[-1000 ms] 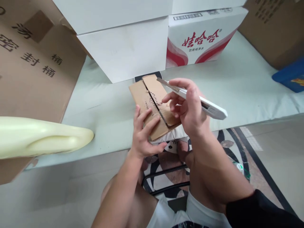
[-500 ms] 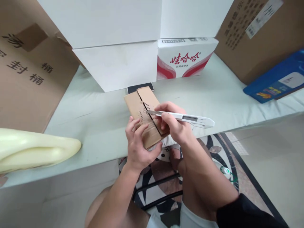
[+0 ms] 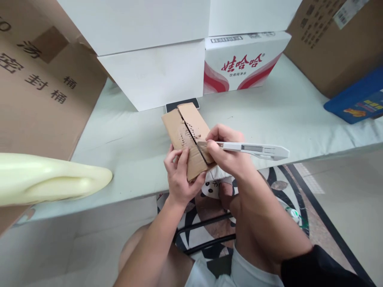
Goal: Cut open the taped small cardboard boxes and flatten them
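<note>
A small folded piece of cardboard point(image 3: 176, 125), with a dark slit along its length and rows of little cut marks, lies at the front edge of the covered table. My left hand point(image 3: 183, 175) grips its near left corner, fingers on top and thumb at the near edge. In my right hand point(image 3: 229, 151) is a white utility knife point(image 3: 259, 150), its handle pointing right. The blade is out, and its tip is at the slit, near the middle of the cardboard. Whether the tip has gone into the slit I cannot tell. Behind the cardboard a dark flat device point(image 3: 191, 102) partly shows.
White boxes point(image 3: 161, 79) and a red-and-white carton point(image 3: 242, 65) stand behind. Large brown boxes rise at left point(image 3: 44, 95) and right point(image 3: 338, 52). A blue container point(image 3: 356, 101) is at right. A pale yellow smooth object point(image 3: 60, 175) juts in from the left.
My right hand has lowered the knife from above the cardboard's far end onto the slit, then shifted along it toward me. My left hand has closed more tightly on the near corner.
</note>
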Available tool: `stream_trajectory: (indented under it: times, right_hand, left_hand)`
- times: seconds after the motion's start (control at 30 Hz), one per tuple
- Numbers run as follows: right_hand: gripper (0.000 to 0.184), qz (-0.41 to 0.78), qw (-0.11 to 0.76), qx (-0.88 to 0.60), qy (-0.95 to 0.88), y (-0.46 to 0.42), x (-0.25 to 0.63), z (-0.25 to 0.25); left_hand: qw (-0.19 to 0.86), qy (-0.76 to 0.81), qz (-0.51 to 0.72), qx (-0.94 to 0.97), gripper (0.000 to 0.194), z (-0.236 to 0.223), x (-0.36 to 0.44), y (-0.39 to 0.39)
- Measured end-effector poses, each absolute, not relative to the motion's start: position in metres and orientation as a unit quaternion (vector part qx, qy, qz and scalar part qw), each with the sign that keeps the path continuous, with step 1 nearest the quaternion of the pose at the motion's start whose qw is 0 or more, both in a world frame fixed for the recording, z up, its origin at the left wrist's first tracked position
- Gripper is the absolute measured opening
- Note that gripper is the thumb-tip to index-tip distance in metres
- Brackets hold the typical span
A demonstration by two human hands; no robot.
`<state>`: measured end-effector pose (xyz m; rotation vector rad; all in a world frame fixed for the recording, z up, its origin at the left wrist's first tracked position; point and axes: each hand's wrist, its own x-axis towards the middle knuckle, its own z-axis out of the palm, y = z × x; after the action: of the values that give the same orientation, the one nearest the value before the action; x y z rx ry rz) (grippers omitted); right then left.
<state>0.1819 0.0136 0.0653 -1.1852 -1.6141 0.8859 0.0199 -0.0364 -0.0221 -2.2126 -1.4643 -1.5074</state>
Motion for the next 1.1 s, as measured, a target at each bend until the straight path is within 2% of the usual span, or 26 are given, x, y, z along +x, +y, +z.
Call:
stream_trajectory:
  times: [0.17, 0.5, 0.63, 0.87, 1.0, 1.1]
  right_hand:
    - [0.008, 0.356, 0.442, -0.487, -0.664, 0.014, 0.18, 0.066]
    - [0.009, 0.345, 0.352, -0.49, -0.719, 0.014, 0.182, 0.073]
    - [0.01, 0.366, 0.357, -0.464, -0.723, 0.011, 0.184, 0.076]
    - [0.013, 0.418, 0.46, -0.373, -0.689, 0.004, 0.193, 0.071]
    - [0.016, 0.383, 0.645, -0.299, -0.59, 0.008, 0.191, 0.057]
    - [0.015, 0.33, 0.734, -0.371, -0.464, 0.014, 0.188, 0.051]
  left_hand:
    - [0.054, -0.469, -0.506, -0.721, 0.07, -0.024, 0.02, -0.035]
    - [0.056, -0.475, -0.493, -0.727, 0.076, -0.024, 0.016, -0.035]
    - [0.049, -0.482, -0.496, -0.721, 0.078, -0.025, 0.015, -0.035]
    - [0.041, -0.465, -0.548, -0.694, 0.07, -0.025, 0.01, -0.033]
    - [-0.038, -0.506, -0.602, -0.616, 0.061, -0.023, -0.001, -0.03]
    - [-0.079, -0.562, -0.66, -0.493, 0.055, -0.019, -0.016, -0.021]
